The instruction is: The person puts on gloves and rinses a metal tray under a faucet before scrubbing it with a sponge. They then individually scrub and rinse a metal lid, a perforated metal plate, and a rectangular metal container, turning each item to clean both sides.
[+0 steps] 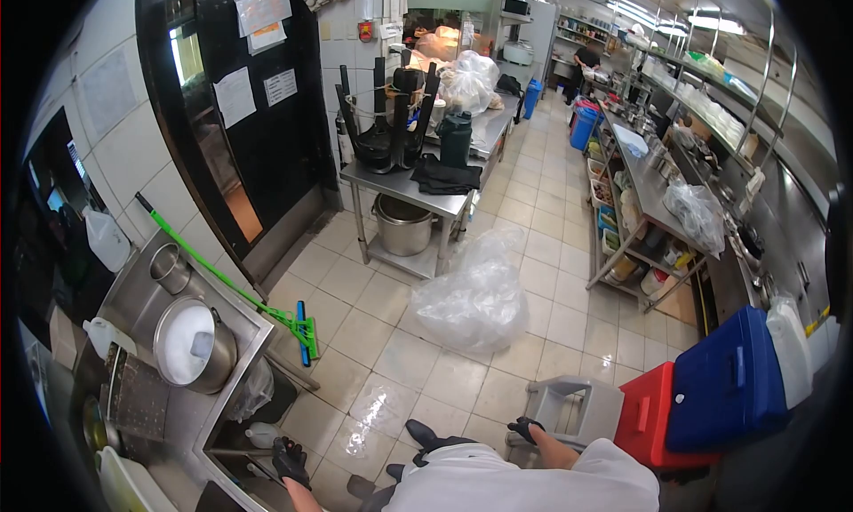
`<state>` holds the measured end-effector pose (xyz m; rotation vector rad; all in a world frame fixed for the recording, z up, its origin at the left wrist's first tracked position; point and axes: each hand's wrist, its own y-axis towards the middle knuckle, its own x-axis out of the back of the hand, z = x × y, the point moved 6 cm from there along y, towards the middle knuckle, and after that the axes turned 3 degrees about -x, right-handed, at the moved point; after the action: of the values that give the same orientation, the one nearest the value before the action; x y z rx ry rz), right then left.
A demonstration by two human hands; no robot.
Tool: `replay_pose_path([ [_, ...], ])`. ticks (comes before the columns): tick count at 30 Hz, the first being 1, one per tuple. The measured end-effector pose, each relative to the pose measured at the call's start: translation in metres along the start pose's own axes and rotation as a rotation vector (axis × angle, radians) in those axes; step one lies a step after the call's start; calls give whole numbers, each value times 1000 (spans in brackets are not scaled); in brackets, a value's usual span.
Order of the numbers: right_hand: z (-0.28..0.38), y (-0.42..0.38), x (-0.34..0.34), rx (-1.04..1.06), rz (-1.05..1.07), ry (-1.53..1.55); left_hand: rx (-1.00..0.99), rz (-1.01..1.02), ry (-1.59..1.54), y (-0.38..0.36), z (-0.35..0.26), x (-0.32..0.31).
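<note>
My left hand [290, 460], in a black glove, is low in the view beside the metal sink counter [209, 396], its fingers slightly apart and nothing visible in them. A translucent jug [261, 436] lies close by. My right hand [526, 429], also gloved in black, is at the left side of a grey plastic stool [569, 405]. Its fingers are loosely bent and apart, with no held object visible; whether it touches the stool is unclear. On the counter stands a big pot [222, 352] with white foamy contents. A crumpled clear plastic bag [471, 299] lies on the tiled floor ahead.
A green squeegee [213, 272] leans against the counter. Ahead is a steel table [355, 172] with an upturned black stool. Red [644, 414] and blue [724, 383] coolers stand at right, shelving beyond. Another person [584, 68] stands far down the aisle. Wet patches shine on the floor.
</note>
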<state>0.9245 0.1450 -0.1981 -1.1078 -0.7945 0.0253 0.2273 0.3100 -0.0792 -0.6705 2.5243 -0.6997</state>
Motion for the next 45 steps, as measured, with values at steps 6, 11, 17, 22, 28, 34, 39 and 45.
replay_pose_path([
  [6,11,-2,5,-12,13,-3,-6,-12,6,3,0,11],
  [11,21,-3,12,-5,27,-41,-32,-14,-14,1,-1,20],
  [17,26,5,13,5,-42,-41,-47,-86,-29,-17,-11,18],
  [22,30,4,10,-57,-9,-24,-55,-104,-29,-13,-11,22],
  [28,34,7,8,-42,-24,-6,-46,-89,-39,-14,-15,19],
  [34,32,11,4,-37,15,-60,-54,-97,-51,-11,-15,18],
  [39,29,1,4,-66,-32,-19,-54,-119,-64,-10,-17,16],
  [45,26,5,2,-85,-12,-15,-64,-71,-80,-5,-18,13],
])
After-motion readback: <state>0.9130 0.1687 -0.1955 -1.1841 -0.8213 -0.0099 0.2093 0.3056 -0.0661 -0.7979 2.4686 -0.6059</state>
